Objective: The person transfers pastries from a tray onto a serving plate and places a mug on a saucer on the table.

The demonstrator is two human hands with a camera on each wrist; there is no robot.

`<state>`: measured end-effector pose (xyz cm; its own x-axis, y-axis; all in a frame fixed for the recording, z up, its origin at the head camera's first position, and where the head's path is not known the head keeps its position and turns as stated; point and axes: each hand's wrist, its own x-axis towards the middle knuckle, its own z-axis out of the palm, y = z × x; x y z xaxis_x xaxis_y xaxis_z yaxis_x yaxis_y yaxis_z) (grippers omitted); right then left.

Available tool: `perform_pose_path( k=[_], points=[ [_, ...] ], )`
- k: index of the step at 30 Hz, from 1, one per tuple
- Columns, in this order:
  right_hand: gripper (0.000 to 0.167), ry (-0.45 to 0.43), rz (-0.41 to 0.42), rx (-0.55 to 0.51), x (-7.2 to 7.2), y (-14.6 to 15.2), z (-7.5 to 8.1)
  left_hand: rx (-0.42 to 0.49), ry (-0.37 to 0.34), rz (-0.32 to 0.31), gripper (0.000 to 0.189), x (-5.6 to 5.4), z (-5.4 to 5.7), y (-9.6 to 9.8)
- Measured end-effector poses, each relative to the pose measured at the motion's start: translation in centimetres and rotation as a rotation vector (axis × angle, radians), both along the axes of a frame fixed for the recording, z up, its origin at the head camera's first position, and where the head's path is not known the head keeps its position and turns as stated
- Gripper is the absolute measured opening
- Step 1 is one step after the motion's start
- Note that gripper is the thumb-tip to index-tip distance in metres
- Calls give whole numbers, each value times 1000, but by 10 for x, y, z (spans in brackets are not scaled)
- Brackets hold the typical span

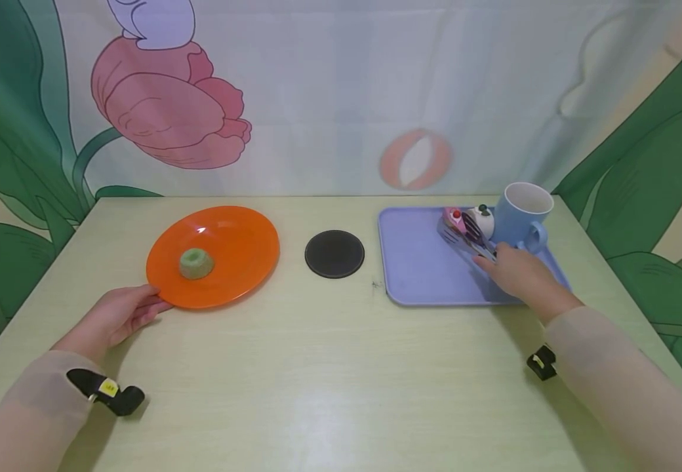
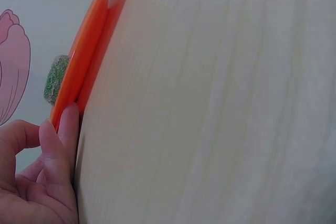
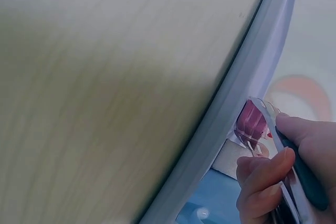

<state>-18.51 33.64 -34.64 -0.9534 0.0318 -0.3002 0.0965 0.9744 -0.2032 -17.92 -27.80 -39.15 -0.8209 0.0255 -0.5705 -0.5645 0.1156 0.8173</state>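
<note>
- Showing at the left sleeve (image 1: pixel 52 387): yellow label (image 1: pixel 108 387), text too small to read.
- Left hand (image 1: pixel 125 314): pinches rim of orange plate (image 1: pixel 237 262), left on bench (image 1: pixel 305 367).
- Right hand (image 1: pixel 521 275): clamped around cutlery (image 1: pixel 481 244), above lilac tray (image 1: pixel 418 269).

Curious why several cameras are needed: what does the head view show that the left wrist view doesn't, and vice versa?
Head only: the tray, mug, pink cake, white cake, disc, right hand and the cutlery it holds. Left wrist only: the underside of the plate, with a fingertip beneath its rim. Both: that plate, the green cake, left hand, table and pink flower.
</note>
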Motion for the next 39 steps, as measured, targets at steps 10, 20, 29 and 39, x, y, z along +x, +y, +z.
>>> perform_pose_path(
  k=[10, 20, 29, 39],
  points=[
    [80, -17, -8, 17, -1, -1, 1, -5, 2, -3, 67, 0, 0, 0],
    [71, 3, 6, 32, -1, 1, 2, -16, -1, 1, 67, -2, -2, -1],
    [73, 12, 18, 35, 0, 2, 3, 4, 2, 0, 69, 0, -2, -1],
    [71, 25, 15, 22, 2, 2, 0, 23, -8, 10, 71, 0, -1, -1]
  ],
)
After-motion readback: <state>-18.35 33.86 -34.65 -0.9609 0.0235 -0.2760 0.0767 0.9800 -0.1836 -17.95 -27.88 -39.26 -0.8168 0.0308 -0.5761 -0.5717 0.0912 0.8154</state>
